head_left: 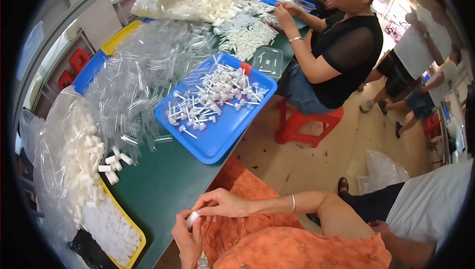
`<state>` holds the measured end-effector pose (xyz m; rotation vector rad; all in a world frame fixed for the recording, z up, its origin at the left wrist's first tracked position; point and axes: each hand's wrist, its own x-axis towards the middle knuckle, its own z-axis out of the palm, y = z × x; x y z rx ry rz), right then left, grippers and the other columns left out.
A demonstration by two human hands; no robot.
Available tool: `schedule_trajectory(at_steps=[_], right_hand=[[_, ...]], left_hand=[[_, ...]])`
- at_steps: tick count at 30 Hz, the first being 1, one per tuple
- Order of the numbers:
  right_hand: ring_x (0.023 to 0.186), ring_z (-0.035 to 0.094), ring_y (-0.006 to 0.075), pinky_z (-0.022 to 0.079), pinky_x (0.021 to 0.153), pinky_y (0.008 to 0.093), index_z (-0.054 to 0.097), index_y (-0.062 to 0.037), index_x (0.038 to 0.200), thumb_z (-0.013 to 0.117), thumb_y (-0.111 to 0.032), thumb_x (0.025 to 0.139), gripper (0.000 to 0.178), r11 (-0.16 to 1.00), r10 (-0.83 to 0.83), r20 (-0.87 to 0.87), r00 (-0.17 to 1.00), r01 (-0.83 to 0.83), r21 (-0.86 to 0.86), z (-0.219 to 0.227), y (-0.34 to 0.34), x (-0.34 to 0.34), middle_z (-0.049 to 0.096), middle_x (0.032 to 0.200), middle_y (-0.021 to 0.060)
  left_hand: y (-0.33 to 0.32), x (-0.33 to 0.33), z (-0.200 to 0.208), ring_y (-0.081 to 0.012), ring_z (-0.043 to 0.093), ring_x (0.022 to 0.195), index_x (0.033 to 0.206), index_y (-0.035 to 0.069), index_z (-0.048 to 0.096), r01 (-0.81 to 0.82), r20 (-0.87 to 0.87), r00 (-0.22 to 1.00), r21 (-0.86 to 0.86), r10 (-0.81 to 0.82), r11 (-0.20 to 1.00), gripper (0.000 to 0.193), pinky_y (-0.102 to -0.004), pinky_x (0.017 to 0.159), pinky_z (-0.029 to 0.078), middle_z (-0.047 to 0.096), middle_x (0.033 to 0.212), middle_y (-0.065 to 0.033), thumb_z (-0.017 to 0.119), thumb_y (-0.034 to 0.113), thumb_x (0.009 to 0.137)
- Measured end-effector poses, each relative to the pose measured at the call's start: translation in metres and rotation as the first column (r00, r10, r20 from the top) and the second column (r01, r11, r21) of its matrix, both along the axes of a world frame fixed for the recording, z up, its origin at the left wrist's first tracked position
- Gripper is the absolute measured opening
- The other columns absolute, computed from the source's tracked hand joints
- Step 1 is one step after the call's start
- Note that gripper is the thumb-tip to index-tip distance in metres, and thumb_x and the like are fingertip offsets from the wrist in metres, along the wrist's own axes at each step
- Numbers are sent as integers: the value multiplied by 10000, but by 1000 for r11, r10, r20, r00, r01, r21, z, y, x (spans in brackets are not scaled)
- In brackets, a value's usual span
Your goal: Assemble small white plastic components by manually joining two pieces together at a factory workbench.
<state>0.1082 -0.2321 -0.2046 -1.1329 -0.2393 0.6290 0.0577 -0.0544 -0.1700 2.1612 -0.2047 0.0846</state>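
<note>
My left hand [187, 237] grips a small white plastic cylinder [193, 218] between thumb and fingers, above my lap at the table's edge. From the right, my right hand [222, 203] reaches over, its fingertips closed at the same cylinder's upper end. Whether another part sits inside the cylinder is hidden by the fingers. Ahead of my hands stands a blue tray [213, 151] with many white stemmed pieces [217, 91] in it. To the left, a yellow tray [141, 249] holds small white pieces [116, 229], and loose white cylinders [113, 169] lie beyond it.
Transparent plastic tubes [133, 81] are heaped on the green table [153, 190]. White cylinders fill a plastic bag [59, 140] at left; another bag [168, 2] lies at the back. A co-worker in black [346, 56] sits on a red stool [309, 123]. Another person's arm [405, 242] is close at right.
</note>
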Motion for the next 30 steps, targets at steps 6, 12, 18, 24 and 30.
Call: schedule_trajectory(at_steps=[6, 12, 18, 24, 30], right_hand=[[777, 605, 65, 510, 655, 218, 696, -3, 1069, 651, -114, 935, 180, 997, -67, 63, 996, 64, 49, -12, -2, -13, 672, 909, 31], [850, 602, 104, 498, 795, 248, 715, -18, 1076, 668, -104, 922, 182, 994, -38, 157, 987, 21, 107, -18, 12, -8, 661, 985, 38], [840, 624, 94, 503, 739, 238, 708, 12, 981, 708, -64, 874, 130, 986, 46, 47, 998, -53, 155, 0, 2, -10, 698, 890, 40], [652, 635, 108, 486, 524, 210, 577, -12, 1108, 608, -38, 937, 175, 948, -266, 91, 960, 277, -158, -24, -16, -24, 649, 794, 34], [841, 587, 87, 506, 678, 255, 537, -37, 1119, 525, -154, 1008, 162, 985, -149, -119, 982, 136, -109, -53, 2, -58, 596, 1008, 45]], left_hand=[[1, -9, -7, -304, 622, 740, 1012, -17, 570, 33, -51, 998, 142, -26, 989, 151, -364, 682, 482, 629, 852, -180, 629, 57, 895], [-2, -13, 0, -344, 604, 720, 1003, -24, 571, -41, 189, 982, 229, -3, 972, 128, -388, 630, 463, 603, 811, -196, 588, 74, 922], [2, -21, 7, -168, 554, 652, 1057, -24, 605, 27, -226, 972, -141, -59, 990, 160, -315, 592, 441, 569, 735, -104, 547, 101, 974], [-7, -20, -35, -80, 570, 863, 1180, 17, 587, -302, -592, 752, -699, -288, 648, 249, -206, 733, 447, 621, 925, -17, 489, 193, 1034], [-32, -19, -59, -101, 574, 919, 1212, 34, 556, -485, -616, 774, -725, -145, 489, 291, -263, 791, 461, 630, 1062, -75, 519, 248, 1018]])
